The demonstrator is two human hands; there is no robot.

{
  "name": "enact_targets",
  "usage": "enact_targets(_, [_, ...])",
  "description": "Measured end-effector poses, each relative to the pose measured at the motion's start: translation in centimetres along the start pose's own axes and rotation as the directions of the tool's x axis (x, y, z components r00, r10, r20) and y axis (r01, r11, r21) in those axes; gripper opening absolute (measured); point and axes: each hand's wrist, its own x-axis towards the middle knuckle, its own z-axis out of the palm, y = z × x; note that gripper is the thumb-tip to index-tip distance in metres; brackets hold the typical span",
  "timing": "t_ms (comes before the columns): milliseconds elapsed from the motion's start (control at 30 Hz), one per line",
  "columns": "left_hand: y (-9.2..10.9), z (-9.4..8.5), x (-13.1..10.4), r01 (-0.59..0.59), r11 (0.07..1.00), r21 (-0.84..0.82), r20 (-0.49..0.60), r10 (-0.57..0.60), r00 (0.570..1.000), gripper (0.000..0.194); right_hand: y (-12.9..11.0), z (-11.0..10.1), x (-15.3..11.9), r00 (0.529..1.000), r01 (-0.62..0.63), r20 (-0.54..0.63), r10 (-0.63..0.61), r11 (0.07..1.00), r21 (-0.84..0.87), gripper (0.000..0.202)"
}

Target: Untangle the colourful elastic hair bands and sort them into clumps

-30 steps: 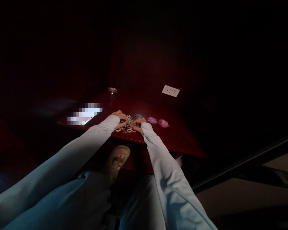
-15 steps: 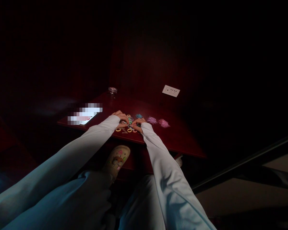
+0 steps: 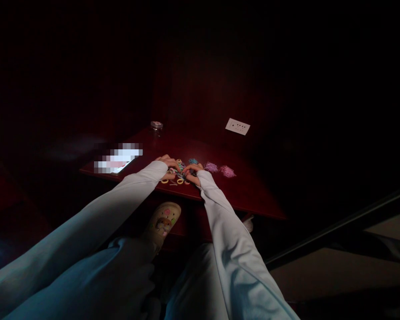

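Note:
My left hand (image 3: pixel 168 163) reaches over a loose pile of small coloured rings that look like hair ties (image 3: pixel 179 181). Its fingers arch forward, and a gap shows between them and the thumb. Close by on the right, my right hand (image 3: pixel 194 170) bends over the same pile, index finger and thumb drawn together. Whatever lies between those fingertips is too small and dark to make out. Behind and right of my right hand are a blue bunch (image 3: pixel 193 161), a purple bunch (image 3: pixel 211 167) and a pink bunch (image 3: pixel 227 171) of thin strands or small bands.
A lit phone or tablet (image 3: pixel 123 161), partly blurred out, lies at the left of the dark red table (image 3: pixel 253 195). A clear lidded jar (image 3: pixel 156 126) stands at the back. On the wall is a white socket plate (image 3: pixel 238 126). A clog (image 3: pixel 163 221) shows below the table edge.
My fingertips have moved slightly apart over the pile. My right hand has shifted a little to the right; the coloured bunches stay where they were.

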Motion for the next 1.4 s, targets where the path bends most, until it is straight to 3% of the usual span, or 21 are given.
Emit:
enact_targets(133, [-0.8,0.6,0.5,0.028,1.000,-0.015,0.048,-0.027,0.998,0.028,-0.2,-0.1,0.0,0.999,-0.003,0.046,0.004,1.000,-0.027,0.021])
enact_targets(367, [-1.5,1.3,0.7,-0.013,0.998,-0.068,-0.032,0.011,0.999,0.016,0.0,0.1,0.2,0.994,0.007,0.106,0.000,0.998,-0.060,0.009])
enact_targets(700, [-1.7,1.5,0.7,-0.075,0.985,-0.153,-0.087,0.062,0.994,0.015,0.6,-0.1,-0.1,0.997,-0.060,-0.049,0.065,0.994,0.093,0.025])
enact_targets(800, [-1.6,1.3,0.5,-0.079,0.988,-0.136,-0.075,0.069,0.995,0.016,0.8,-0.5,-0.9,0.996,0.005,-0.085,-0.001,0.999,0.042,0.023])
enact_targets(933, [-1.7,1.3,0.6,-0.099,0.987,-0.124,-0.052,0.093,0.994,0.018,1.1,-0.4,-1.7,0.997,0.066,-0.023,-0.067,0.997,-0.042,0.019])
enact_targets(1133, [-1.9,1.3,0.8,-0.090,0.991,-0.103,-0.023,0.088,0.996,0.017,2.0,0.6,-1.0,1.000,0.020,-0.018,-0.021,0.999,-0.042,0.013])
enact_targets(1400, [-2.2,1.6,1.0,-0.116,0.976,-0.185,-0.037,0.111,0.993,0.020,2.4,0.3,-0.5,0.980,-0.078,-0.167,0.107,0.982,0.175,0.026])
